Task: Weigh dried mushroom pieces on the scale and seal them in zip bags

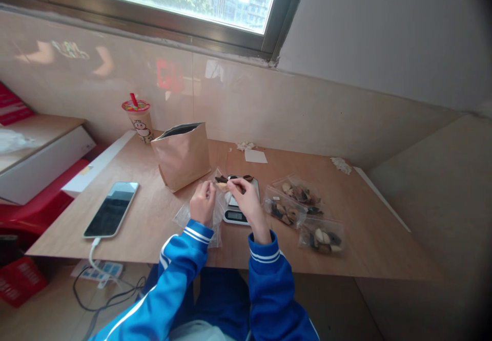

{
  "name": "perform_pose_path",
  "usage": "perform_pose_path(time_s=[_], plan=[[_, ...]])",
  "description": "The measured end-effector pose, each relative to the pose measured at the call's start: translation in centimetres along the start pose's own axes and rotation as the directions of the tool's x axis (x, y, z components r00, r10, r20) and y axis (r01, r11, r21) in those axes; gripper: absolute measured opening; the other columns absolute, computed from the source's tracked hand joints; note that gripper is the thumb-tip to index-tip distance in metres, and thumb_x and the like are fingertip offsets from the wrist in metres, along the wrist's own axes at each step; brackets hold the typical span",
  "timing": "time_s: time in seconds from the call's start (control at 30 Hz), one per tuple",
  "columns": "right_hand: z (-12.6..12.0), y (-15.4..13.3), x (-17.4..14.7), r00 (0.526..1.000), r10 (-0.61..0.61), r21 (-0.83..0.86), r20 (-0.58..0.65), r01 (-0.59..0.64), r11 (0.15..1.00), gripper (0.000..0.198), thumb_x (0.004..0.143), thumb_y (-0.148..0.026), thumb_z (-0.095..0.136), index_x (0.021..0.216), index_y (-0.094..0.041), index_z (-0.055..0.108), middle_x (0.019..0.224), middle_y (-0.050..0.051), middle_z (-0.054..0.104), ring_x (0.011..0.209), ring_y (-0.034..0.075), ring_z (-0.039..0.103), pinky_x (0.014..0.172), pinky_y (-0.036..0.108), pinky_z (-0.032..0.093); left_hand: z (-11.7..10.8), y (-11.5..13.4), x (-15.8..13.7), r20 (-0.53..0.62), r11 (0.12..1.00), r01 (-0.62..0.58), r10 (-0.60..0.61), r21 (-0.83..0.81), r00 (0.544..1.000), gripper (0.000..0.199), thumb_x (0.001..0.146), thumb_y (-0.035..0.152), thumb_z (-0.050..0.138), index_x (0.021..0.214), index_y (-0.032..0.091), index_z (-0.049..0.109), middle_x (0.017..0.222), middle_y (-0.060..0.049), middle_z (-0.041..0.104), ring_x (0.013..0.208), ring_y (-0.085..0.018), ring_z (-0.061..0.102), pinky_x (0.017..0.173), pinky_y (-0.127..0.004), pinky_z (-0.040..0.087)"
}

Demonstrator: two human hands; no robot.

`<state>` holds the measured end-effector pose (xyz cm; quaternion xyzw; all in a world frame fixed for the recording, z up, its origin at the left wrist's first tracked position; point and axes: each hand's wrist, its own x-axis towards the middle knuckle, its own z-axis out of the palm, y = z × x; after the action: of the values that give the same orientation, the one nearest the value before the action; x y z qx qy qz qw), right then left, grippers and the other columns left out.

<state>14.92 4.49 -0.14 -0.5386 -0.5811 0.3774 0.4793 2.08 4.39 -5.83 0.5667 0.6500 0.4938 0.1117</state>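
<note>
My left hand [202, 201] is closed in a pinch on a clear zip bag [184, 213], part of which lies on the table below it. Dark and pale dried slices [222, 182] are between my two hands, at the fingertips of my right hand [246, 195], which is closed on them. Whether these slices are partly inside the bag I cannot tell. Behind and under my right hand sits a small white digital scale [236, 216]; more dark pieces [248, 178] lie on its far side. The display digits are too small to read.
Filled zip bags of dried slices [322, 237] lie to the right. A brown paper pouch [182, 156] stands open behind my left hand. Further left are a lidded drink cup [141, 123] and a phone [112, 210] with a charging cable [92, 254]. Crumpled tissue [341, 165] lies near the wall.
</note>
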Motion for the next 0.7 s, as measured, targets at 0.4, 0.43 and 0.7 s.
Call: perform_pose_path(time_s=[0.4, 0.43, 0.7], plan=[[1.6, -1.7, 0.1, 0.993, -0.036, -0.519, 0.112, 0.089, 0.850, 0.026, 0.094, -0.032, 0.049, 0.096, -0.016, 0.069, 0.092, 0.010, 0.072, 0.087, 0.019, 0.067, 0.079, 0.026, 0.046, -0.6, 0.6, -1.2, 0.052, 0.971, 0.092, -0.083, -0.219, 0.995, 0.040, 0.096, 0.039, 0.039, 0.118, 0.020, 0.066, 0.120, -0.008, 0.069, 0.112, -0.022, 0.064, 0.099, -0.035, 0.048], [1.8, -1.8, 0.1, 0.992, -0.052, -0.507, 0.118, 0.106, 0.855, 0.030, 0.096, -0.035, 0.046, 0.091, -0.017, 0.069, 0.087, 0.009, 0.072, 0.084, 0.019, 0.067, 0.077, 0.026, 0.046, -0.7, 0.8, -1.1, 0.050, 0.966, 0.115, -0.106, -0.232, 0.993, 0.040, 0.095, 0.040, 0.039, 0.118, 0.020, 0.066, 0.119, -0.008, 0.069, 0.111, -0.022, 0.064, 0.097, -0.035, 0.049], [2.3, -1.3, -0.3, 0.948, -0.297, -0.244, 0.112, 0.316, 0.917, 0.043, 0.103, -0.038, 0.025, 0.113, -0.025, 0.065, 0.112, 0.005, 0.070, 0.110, 0.019, 0.059, 0.098, 0.035, 0.041, -0.9, 0.8, -0.8, -0.005, 0.930, 0.198, -0.210, -0.309, 0.978, 0.040, 0.095, 0.042, 0.041, 0.115, 0.022, 0.068, 0.112, -0.006, 0.072, 0.104, -0.020, 0.067, 0.091, -0.031, 0.052]])
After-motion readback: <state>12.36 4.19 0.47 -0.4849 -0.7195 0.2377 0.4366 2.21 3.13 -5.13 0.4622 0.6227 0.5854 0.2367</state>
